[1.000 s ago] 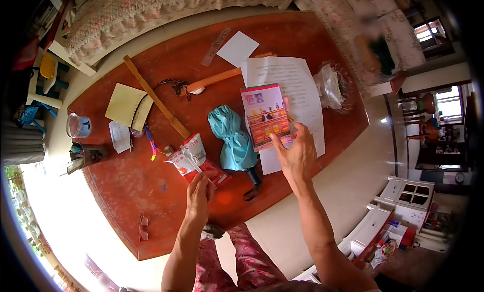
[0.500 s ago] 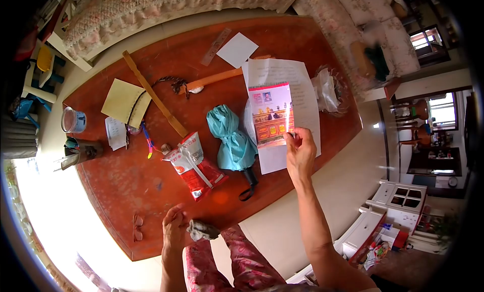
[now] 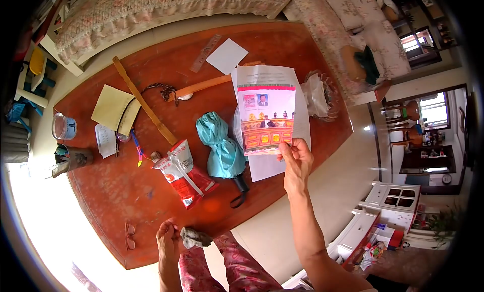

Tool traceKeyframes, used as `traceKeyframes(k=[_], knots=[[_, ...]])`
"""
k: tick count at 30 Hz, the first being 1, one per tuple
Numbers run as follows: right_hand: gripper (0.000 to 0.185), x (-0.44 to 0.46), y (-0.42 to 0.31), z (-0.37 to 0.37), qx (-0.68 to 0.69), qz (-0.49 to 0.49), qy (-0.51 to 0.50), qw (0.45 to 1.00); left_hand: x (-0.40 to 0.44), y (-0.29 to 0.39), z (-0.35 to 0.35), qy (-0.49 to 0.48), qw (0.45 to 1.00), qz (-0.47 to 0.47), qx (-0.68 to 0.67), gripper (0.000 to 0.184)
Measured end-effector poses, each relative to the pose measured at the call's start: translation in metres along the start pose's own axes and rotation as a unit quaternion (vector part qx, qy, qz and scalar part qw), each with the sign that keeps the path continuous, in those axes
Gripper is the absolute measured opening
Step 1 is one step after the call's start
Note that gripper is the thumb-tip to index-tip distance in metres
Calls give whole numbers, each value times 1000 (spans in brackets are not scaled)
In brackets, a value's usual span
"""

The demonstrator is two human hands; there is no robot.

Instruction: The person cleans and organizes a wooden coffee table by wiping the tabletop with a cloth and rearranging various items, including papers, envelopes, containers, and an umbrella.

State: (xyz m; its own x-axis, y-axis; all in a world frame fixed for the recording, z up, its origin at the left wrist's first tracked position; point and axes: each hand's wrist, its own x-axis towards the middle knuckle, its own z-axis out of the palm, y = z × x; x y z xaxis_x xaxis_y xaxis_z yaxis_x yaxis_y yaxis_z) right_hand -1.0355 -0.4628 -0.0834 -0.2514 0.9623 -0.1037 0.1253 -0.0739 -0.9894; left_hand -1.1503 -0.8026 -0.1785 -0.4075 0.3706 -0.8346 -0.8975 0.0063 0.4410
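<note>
My right hand (image 3: 296, 167) pinches the lower right corner of a colour photo (image 3: 268, 116) between thumb and fingers. The photo shows a counter with a person behind it and a pink band along its top. Behind it lie white printed sheets (image 3: 301, 115), partly covered. Down at the near table edge is my left hand (image 3: 169, 235), its fingers loosely bent and nothing visible in them. Just to its right sits a crumpled grey cloth (image 3: 195, 238). A folded turquoise umbrella (image 3: 221, 148) with a black handle lies left of the photo, beside a red and white snack packet (image 3: 185, 175).
On the reddish table (image 3: 146, 211) are a wooden stick (image 3: 143, 100), a yellow paper (image 3: 113, 106), a white square card (image 3: 227, 56), a clear ruler (image 3: 205, 53), glasses (image 3: 130, 236), a jar (image 3: 64, 126), a pen cup (image 3: 75, 158) and a clear plastic bag (image 3: 317, 95).
The photo in my right hand is turned to face me more fully and looks larger. My left hand stays by the grey cloth. The whole view has shifted slightly.
</note>
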Motion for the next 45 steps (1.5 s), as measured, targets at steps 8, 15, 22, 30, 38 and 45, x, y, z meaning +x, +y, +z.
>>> traceKeyframes(k=[8, 15, 22, 30, 38, 45], knots=[[16, -3, -14, 2, 28, -23, -17, 999, 3, -5, 6, -4, 1000, 1, 2, 13], [16, -2, -14, 1, 33, -27, -21, 999, 4, -6, 5, -2, 1000, 2, 12, 13], [17, 3, 4, -7, 23, 0, 9, 1000, 2, -10, 1, 23, 999, -1, 25, 14], [44, -5, 8, -5, -508, -332, 185, 773, -5, -3, -19, 57, 994, 80, 50, 21], [36, -101, 43, 126, -307, -364, -311, 822, -4, 10, -109, 336, 850, 290, 285, 21], [43, -89, 110, 278, -330, -344, -310, 823, -6, 20, -161, 435, 698, 245, 513, 40]])
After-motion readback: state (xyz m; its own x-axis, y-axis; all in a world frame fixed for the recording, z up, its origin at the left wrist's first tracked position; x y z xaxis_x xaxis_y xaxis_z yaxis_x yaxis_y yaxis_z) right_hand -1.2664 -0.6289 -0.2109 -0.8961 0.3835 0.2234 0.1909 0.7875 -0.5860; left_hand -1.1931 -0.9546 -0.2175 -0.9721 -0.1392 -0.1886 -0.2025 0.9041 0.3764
